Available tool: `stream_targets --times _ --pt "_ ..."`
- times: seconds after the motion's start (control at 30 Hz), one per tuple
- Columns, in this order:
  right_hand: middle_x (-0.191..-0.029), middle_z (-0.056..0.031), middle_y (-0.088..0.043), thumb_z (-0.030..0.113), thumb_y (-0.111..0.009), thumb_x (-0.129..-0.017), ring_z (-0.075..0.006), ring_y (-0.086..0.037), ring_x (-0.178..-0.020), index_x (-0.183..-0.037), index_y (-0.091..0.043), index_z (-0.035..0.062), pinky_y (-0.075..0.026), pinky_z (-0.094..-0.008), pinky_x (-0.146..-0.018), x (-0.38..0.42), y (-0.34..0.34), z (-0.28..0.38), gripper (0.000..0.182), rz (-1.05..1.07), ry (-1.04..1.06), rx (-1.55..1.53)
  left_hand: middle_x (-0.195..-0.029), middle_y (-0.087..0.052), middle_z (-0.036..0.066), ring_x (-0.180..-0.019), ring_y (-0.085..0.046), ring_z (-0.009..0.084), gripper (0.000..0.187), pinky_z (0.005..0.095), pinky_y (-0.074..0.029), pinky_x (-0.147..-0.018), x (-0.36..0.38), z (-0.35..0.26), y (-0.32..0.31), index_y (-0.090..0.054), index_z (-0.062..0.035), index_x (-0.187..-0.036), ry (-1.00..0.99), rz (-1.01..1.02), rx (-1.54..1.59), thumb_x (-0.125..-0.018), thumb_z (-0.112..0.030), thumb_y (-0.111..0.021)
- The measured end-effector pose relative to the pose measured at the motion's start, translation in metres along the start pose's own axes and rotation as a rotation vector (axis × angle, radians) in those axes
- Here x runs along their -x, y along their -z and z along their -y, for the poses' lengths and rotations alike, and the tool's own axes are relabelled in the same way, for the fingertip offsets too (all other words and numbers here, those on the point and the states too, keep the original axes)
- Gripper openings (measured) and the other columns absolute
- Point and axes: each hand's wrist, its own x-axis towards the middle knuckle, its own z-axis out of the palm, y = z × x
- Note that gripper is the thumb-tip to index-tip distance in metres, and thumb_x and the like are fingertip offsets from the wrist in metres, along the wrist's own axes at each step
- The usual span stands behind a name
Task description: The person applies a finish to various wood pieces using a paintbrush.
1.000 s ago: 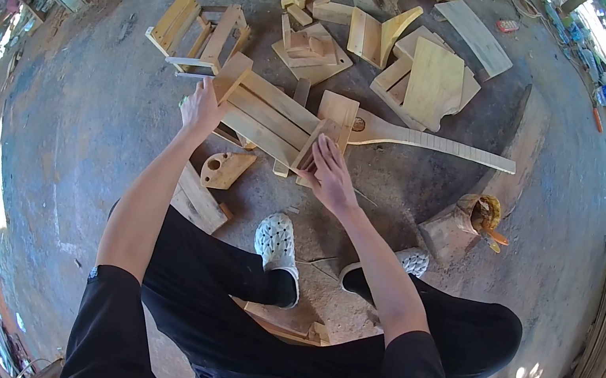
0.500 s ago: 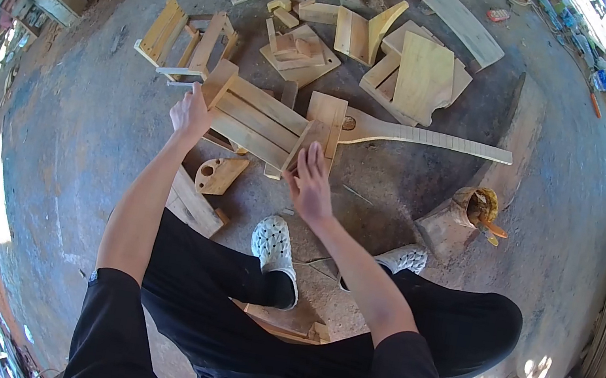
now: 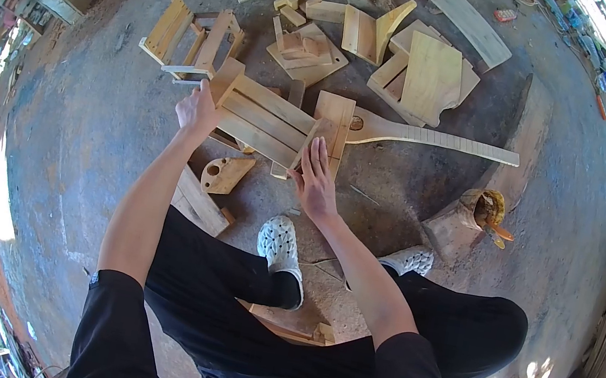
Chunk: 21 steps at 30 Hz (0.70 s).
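Note:
A slatted wooden crate (image 3: 270, 121) with upright end boards lies in front of me, its right end against a flat wooden board (image 3: 337, 115). My left hand (image 3: 198, 109) is closed around the crate's left end board; some of its fingers are hidden. Against the right end board rests my right hand (image 3: 315, 181), its fingers stretched out along the wood. Just right of the crate, a long-handled wooden paddle (image 3: 416, 135) extends sideways. A small wooden block with holes (image 3: 226, 174) sits below the crate, near my left forearm.
Beyond my left hand stands a slatted wooden frame (image 3: 197, 43). Cut boards (image 3: 432, 78) and smaller wood pieces (image 3: 306, 52) are scattered at the back. To the right is a hollow log container (image 3: 457, 223) with an orange-handled brush (image 3: 500, 235). Planks (image 3: 200, 202) lie by my left knee.
The view has shifted slightly, so the scene sits a little further right. My right hand's fingers have come up flatter along the crate's end board. My left hand keeps its hold.

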Motion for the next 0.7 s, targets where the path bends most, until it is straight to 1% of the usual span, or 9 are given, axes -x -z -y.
stream_targets --times 0.1,0.17,0.23,0.27,0.33,0.37,0.43,0.53,0.7 --pt "-0.17 -0.0332 -0.028 0.021 -0.066 -0.105 -0.0481 -0.023 -0.161 -0.154 -0.043 -0.0129 -0.029 -0.052 -0.13 -0.003 0.002 -0.006 0.064 0.014 -0.036 -0.06 -0.111 -0.076 0.021 -0.1 -0.077 0.0397 0.072 0.0496 -0.061 -0.085 0.006 0.0 -0.008 -0.047 -0.0021 -0.143 0.011 0.048 -0.061 -0.084 -0.026 -0.08" --pt "-0.172 -0.0345 -0.02 0.019 -0.054 -0.109 -0.049 -0.016 -0.162 -0.158 -0.035 -0.0127 -0.023 -0.054 -0.132 -0.01 0.003 -0.015 0.062 -0.004 -0.113 0.028 -0.112 -0.077 0.021 -0.1 -0.078 0.039 0.074 0.0483 -0.062 -0.084 0.008 -0.002 -0.016 -0.045 -0.0016 -0.147 0.016 0.088 -0.111 -0.085 -0.026 -0.079" --pt "-0.172 -0.035 -0.017 0.019 -0.05 -0.109 -0.0492 -0.014 -0.162 -0.16 -0.032 -0.0124 -0.02 -0.0542 -0.132 -0.015 0.004 -0.028 0.062 0.002 -0.137 0.041 -0.14 -0.066 0.028 -0.129 -0.067 0.0407 0.091 0.0563 -0.054 -0.103 0.029 -0.022 -0.01 -0.035 -0.0042 -0.161 0.169 0.381 -0.094 -0.086 -0.031 -0.08" --pt "-0.173 -0.0355 -0.014 0.018 -0.045 -0.11 -0.0494 -0.012 -0.163 -0.161 -0.028 -0.0122 -0.018 -0.0545 -0.133 -0.016 0.005 -0.033 0.062 0.014 -0.162 0.05 -0.14 -0.066 0.028 -0.129 -0.067 0.0407 0.091 0.0563 -0.054 -0.103 0.043 -0.032 -0.01 -0.035 -0.0042 -0.161 0.164 0.38 -0.094 -0.086 -0.031 -0.08" --pt "-0.173 -0.0357 -0.013 0.018 -0.044 -0.109 -0.0494 -0.012 -0.163 -0.162 -0.028 -0.012 -0.018 -0.0542 -0.133 -0.019 0.01 -0.041 0.063 0.072 -0.167 0.081 -0.163 -0.04 0.031 -0.153 -0.04 0.046 0.103 0.068 -0.035 -0.119 0.068 -0.051 -0.011 -0.026 -0.0069 -0.167 -0.254 -0.299 -0.555 -0.084 -0.031 -0.08" --pt "-0.173 -0.0359 -0.013 0.017 -0.043 -0.109 -0.0494 -0.012 -0.163 -0.162 -0.027 -0.0117 -0.017 -0.0539 -0.133 -0.02 0.013 -0.044 0.063 0.133 -0.168 0.111 -0.163 -0.04 0.031 -0.153 -0.04 0.046 0.103 0.068 -0.035 -0.119 0.068 -0.063 -0.009 -0.026 -0.0069 -0.167 -0.256 -0.301 -0.551 -0.084 -0.031 -0.08" --pt "-0.173 -0.0356 -0.015 0.015 -0.044 -0.108 -0.0496 -0.012 -0.163 -0.162 -0.026 -0.0123 -0.018 -0.0548 -0.133 -0.021 0.012 -0.047 0.063 0.117 -0.158 0.068 -0.176 -0.016 0.026 -0.162 -0.01 0.0523 0.122 0.0755 -0.006 -0.126 0.062 -0.085 -0.004 -0.024 -0.014 -0.172 -0.579 0.184 -0.364 -0.078 -0.07 -0.078" --pt "-0.172 -0.035 -0.018 0.012 -0.045 -0.107 -0.0498 -0.013 -0.162 -0.162 -0.026 -0.0125 -0.019 -0.0551 -0.132 -0.021 0.009 -0.052 0.064 0.1 -0.143 0.006 -0.178 -0.012 0.025 -0.163 -0.004 0.0524 0.125 0.0771 -0.001 -0.125 0.054 -0.111 -0.035 -0.029 -0.0223 -0.172 -0.666 0.272 -0.202 -0.072 -0.084 -0.073" --pt "-0.172 -0.0349 -0.016 0.006 -0.046 -0.105 -0.0504 -0.015 -0.162 -0.162 -0.026 -0.0123 -0.02 -0.0543 -0.133 -0.024 0.016 -0.053 0.063 0.095 -0.155 -0.04 -0.179 -0.009 0.021 -0.163 0.0 0.0527 0.118 0.0798 0.002 -0.123 0.054 -0.13 -0.068 -0.027 -0.0338 -0.171 -0.675 0.24 -0.148 -0.075 -0.089 -0.067"
